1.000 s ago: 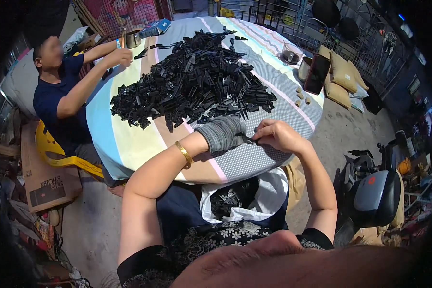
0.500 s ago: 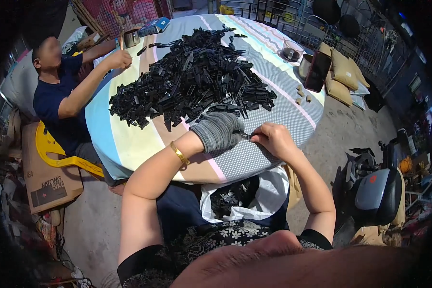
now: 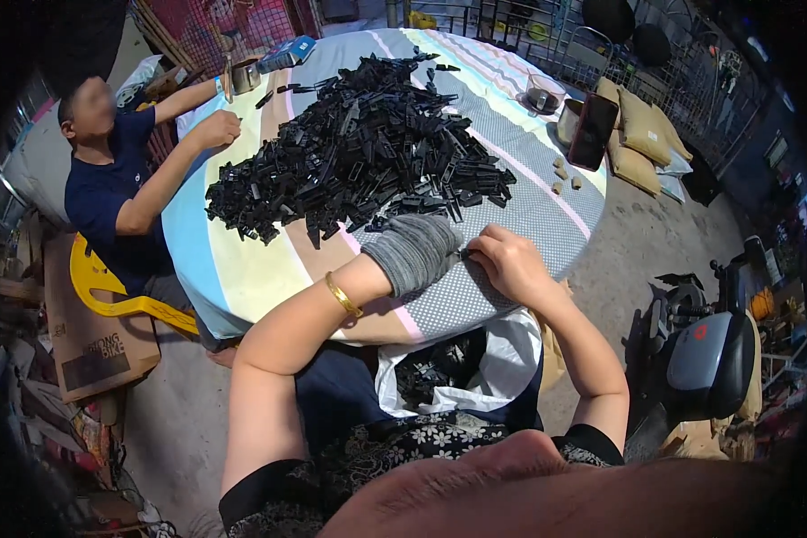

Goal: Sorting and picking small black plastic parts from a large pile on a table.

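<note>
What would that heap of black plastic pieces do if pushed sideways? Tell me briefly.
The heap of black plastic pieces would probably slide and spread rather than move as one, since it lies loose. The flat, stick-like pieces look stiff and light, unlikely to roll. The tablecloth may drag them a little.

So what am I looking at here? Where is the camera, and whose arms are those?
The camera sits on a person's head and looks down, so the two forearms coming up from the bottom are that person's own. Its wide lens bends straight edges. The left hand wears a grey glove, with a gold bangle on the wrist; the right hand is bare. Both hands meet over a small dark piece at the edge of a round table with a striped cloth. A big heap of black plastic parts covers it. A white bag hangs open below. Another person in dark blue sits at the far left.
</note>
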A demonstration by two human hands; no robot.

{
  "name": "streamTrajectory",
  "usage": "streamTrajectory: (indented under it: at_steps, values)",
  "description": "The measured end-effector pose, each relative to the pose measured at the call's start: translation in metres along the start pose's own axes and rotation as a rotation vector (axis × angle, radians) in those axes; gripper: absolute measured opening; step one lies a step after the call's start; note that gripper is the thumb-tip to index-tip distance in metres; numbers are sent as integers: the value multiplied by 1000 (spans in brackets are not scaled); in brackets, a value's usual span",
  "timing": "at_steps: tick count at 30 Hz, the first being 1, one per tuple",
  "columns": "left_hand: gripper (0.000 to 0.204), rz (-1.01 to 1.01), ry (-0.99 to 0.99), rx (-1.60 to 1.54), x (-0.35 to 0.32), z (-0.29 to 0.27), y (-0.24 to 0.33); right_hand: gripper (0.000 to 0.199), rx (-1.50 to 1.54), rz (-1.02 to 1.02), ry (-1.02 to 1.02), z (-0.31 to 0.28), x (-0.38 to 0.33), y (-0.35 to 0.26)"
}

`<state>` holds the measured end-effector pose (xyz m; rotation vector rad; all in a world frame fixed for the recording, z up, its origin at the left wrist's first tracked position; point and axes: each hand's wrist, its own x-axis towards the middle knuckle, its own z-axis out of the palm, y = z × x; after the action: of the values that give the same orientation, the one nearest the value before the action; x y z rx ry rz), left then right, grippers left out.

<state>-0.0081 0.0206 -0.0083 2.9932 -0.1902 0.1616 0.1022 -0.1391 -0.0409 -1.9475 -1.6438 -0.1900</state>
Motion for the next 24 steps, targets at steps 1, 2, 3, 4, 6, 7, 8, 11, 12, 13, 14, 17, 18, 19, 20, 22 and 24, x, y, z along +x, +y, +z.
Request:
streamTrajectory:
  at_steps: [1, 2, 3, 4, 6, 7, 8, 11, 12, 13, 14, 17, 18, 19, 20, 22, 24]
  values:
    - [22, 22, 24, -22, 4, 6, 0, 10, -48, -21, -4, 0, 1, -1]
    - [22, 20, 3, -26, 8, 10, 1, 9, -96, -41, -7, -1, 2, -3]
    - [22, 19, -18, -30, 13, 13, 2, 9, -96, -43, -5, -1, 3, -4]
    - [22, -14, -49, -52, 16, 16, 2, 11, -183, -42, -46, 0, 3, -3]
    - [22, 19, 19, -52, 19, 18, 3, 16, -254, -72, -38, 2, 2, -2]
    - [22, 51, -8, -43, 20, 16, 1, 16, -255, -72, -34, 4, 0, -1]
    - [22, 24, -82, -6, 24, 14, 0, 17, -119, -38, 49, 6, -3, -1]
    - [23, 80, -169, 99, 31, 6, 4, 16, 31, 13, 161, 5, -11, 4]
    - [21, 122, -185, 139, 33, 3, 7, 15, 21, 26, 157, 7, -14, 7]
    - [20, 138, -158, 149, 36, 4, 8, 13, 13, 40, 153, 7, -15, 7]
    - [20, 157, -180, 168, 38, 5, 7, 13, 16, 42, 154, 7, -15, 5]
    - [21, 151, -235, 131, 46, 2, 2, 10, -32, -22, 255, 12, -8, -6]
    - [21, 131, -232, 104, 47, 4, -2, 10, -27, -20, 256, 14, -9, -6]
    - [26, 215, -201, 111, 46, 2, -5, 11, -19, -25, 276, 17, -10, -4]
    - [26, 220, -226, 137, 47, 2, -5, 11, -11, -30, 295, 19, -10, -4]
    - [25, 245, -169, 161, 43, 8, -3, 10, 12, 29, 255, 16, -19, 6]
    - [25, 216, -196, 189, 47, 14, -2, 9, 45, 60, 237, 14, -22, 12]
